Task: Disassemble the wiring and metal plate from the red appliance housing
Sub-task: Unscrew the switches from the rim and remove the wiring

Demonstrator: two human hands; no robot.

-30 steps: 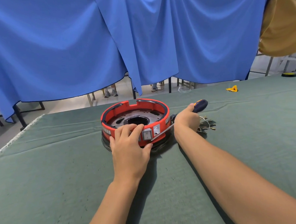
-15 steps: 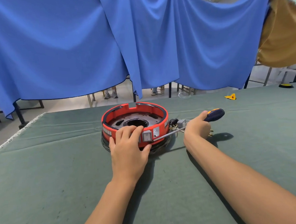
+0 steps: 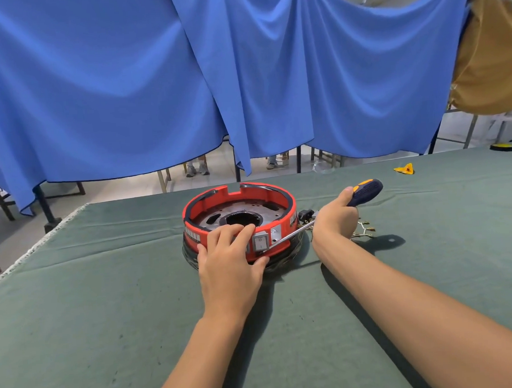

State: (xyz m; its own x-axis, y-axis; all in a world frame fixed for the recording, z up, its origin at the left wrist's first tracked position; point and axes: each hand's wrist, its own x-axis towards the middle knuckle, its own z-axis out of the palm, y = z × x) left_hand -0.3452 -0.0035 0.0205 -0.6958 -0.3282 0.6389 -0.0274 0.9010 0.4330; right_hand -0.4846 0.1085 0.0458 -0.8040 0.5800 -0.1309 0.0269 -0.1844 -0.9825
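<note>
The round red appliance housing sits on the green table cloth, with a grey metal plate with holes inside it and a grey rocker switch on its near wall. My left hand grips the near rim, fingers curled over the edge. My right hand grips a screwdriver with a dark blue and orange handle; its metal shaft points at the housing wall just right of the switch. Loose wiring with metal terminals and a black connector lie just right of the housing.
The table is covered in green cloth; its left edge runs close by. A yellow scrap and a black and yellow disc lie at the far right. Blue curtains hang behind the table.
My right hand with the screwdriver has drawn back to the right, away from the housing, uncovering the wires and connector beside it. The left hand has kept its grip on the rim.
</note>
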